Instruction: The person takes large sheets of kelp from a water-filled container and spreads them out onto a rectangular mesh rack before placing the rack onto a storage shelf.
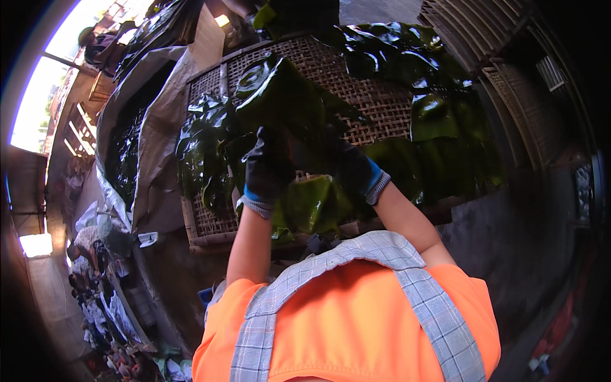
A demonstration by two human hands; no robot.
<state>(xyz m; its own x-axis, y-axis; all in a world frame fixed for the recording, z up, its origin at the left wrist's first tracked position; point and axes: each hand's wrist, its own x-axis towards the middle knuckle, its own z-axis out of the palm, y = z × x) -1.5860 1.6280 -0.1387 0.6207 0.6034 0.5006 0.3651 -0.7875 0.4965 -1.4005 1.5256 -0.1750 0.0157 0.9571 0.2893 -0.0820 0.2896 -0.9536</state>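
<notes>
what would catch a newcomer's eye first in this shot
A broad, wet, dark green leaf held up at centre by the left hand and right hand, both in dark gloves. Behind it a woven bamboo tray carries more glossy leaves. A bright orange shirt fills the bottom.

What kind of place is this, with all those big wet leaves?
Probably an outdoor seaweed-drying yard. Gloved left hand and right hand hold a wet green kelp sheet over a woven bamboo tray covered with more kelp.

I can't make out my right hand (356, 169) fingers behind the dark wet leaf (286, 95); the woven tray (382, 102) runs under leaves.
</notes>
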